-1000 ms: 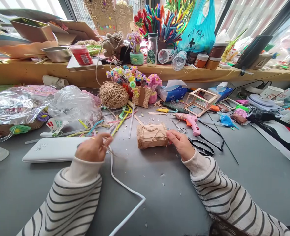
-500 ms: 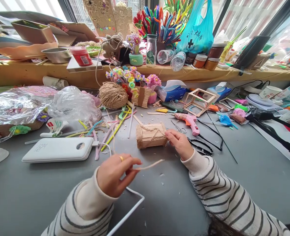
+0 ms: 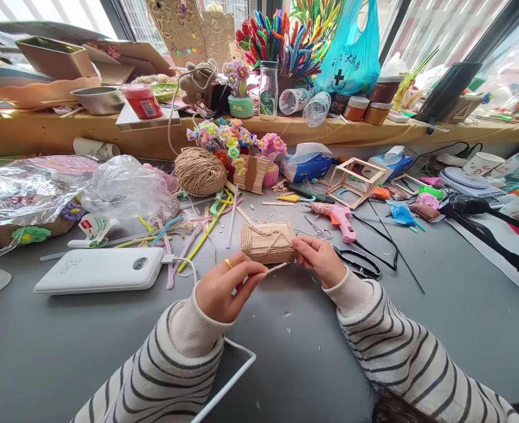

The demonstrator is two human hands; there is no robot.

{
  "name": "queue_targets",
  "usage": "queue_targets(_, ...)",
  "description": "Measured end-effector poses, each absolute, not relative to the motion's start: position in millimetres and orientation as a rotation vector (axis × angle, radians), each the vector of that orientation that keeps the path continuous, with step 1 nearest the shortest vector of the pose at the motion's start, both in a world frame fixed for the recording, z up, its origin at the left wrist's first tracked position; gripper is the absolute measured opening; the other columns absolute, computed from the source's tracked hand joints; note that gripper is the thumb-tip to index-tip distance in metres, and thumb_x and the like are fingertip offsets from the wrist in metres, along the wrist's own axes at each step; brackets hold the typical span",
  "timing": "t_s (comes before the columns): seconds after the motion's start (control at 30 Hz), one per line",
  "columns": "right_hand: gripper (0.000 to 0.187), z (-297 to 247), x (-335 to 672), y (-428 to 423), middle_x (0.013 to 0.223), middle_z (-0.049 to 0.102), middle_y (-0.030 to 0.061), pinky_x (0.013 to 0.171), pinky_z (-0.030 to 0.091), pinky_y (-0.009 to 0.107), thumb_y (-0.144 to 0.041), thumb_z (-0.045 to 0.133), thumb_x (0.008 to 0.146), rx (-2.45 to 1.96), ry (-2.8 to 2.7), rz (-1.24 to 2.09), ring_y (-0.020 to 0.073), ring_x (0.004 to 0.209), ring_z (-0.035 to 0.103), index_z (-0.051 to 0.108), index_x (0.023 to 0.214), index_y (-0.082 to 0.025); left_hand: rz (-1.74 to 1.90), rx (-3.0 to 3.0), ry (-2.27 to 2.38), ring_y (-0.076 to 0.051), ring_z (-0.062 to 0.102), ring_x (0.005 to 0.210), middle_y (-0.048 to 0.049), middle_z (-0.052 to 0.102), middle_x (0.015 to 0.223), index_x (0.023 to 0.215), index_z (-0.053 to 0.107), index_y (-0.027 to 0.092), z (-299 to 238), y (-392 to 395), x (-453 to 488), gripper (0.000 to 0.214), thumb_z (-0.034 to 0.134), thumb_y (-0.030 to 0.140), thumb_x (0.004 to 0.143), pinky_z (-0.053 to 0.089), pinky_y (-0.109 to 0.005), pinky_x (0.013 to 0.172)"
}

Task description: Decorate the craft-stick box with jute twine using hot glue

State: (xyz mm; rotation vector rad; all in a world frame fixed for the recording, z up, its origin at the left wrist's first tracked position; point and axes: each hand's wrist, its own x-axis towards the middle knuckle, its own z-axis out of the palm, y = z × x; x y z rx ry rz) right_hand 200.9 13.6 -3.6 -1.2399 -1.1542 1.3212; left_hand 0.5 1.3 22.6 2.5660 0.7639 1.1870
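Note:
A small cylinder of flat wooden sticks (image 3: 266, 241) lies on its side in the middle of the table, with twine wound round its left end and more twine slanting across its front. My right hand (image 3: 314, 255) pinches the cylinder's right end. Just below and left of it, my left hand (image 3: 231, 288) is closed on a piece of twine (image 3: 277, 269), whose loose end points toward my right fingertips. Behind them sits a ball of twine (image 3: 201, 171). Small scissors (image 3: 319, 229) and a pink glue gun (image 3: 339, 220) lie right of the cylinder.
A white power bank (image 3: 101, 270) with a white cable lies at the left. Yellow and pink strips (image 3: 204, 235) are scattered behind my left hand. A wooden stick frame (image 3: 356, 182) stands at the back right. Jars, a glass bottle (image 3: 268, 91) and pipe cleaners (image 3: 281, 44) line the shelf.
My left hand has moved up and to the right, bringing the twine end close to the cylinder and my right fingers. My right hand stays at the cylinder's end.

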Motion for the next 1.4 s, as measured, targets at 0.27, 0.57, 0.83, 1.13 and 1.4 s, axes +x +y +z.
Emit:
queue_targets(0.27,0.046,1,196,14,0.036,0.037,-0.0073,0.039,0.020,0.022,-0.060,0.061,0.062,-1.199,-1.077,1.411,0.0051,0.036,0.030,0.047,0.050,-0.018,1.451,2.993,0.582,-0.017,0.064,0.088,-0.0074,0.069,0.090,0.097,0.057,0.014,20,13,3,0.019,0.054,0.008,0.079,0.056,-0.029,0.076)
queue_targets(0.57,0.041,5,201,15,0.042,0.042,-0.0067,0.042,0.023,0.022,-0.056,0.066,0.059,-1.208,-1.105,1.410,0.0060,0.041,0.034,0.060,0.063,-0.016,1.465,3.172,0.502,-0.020,0.058,0.106,-0.0112,0.069,0.098,0.097,0.058,0.011,2,30,8,0.017,0.046,0.010,0.084,0.053,-0.034,0.088)
queue_targets(0.83,0.034,4,200,13,0.046,0.045,-0.0061,0.044,0.026,0.023,-0.049,0.069,0.061,-1.176,-1.143,1.376,0.0061,0.044,0.036,0.061,0.064,-0.016,1.474,3.111,0.447,-0.024,0.057,0.107,-0.0146,0.068,0.098,0.098,0.057,0.008,2,28,8,0.018,0.048,0.007,0.082,0.053,-0.036,0.088)
queue_targets(1.13,0.032,1,200,15,0.047,0.044,-0.0063,0.047,0.028,0.022,-0.047,0.067,0.065,-1.135,-1.128,1.415,0.0060,0.046,0.037,0.061,0.066,-0.016,1.533,3.086,0.503,-0.023,0.058,0.106,-0.0131,0.068,0.097,0.093,0.058,0.009,-1,31,11,0.014,0.053,0.008,0.080,0.053,-0.036,0.087)
queue_targets(1.4,0.027,3,201,15,0.052,0.047,-0.0061,0.047,0.032,0.021,-0.043,0.068,0.065,-1.143,-1.158,1.338,0.0055,0.047,0.038,0.061,0.066,-0.017,1.566,3.085,0.557,-0.021,0.063,0.096,-0.0108,0.071,0.090,0.089,0.061,0.011,4,31,7,0.012,0.056,0.010,0.078,0.054,-0.034,0.085)
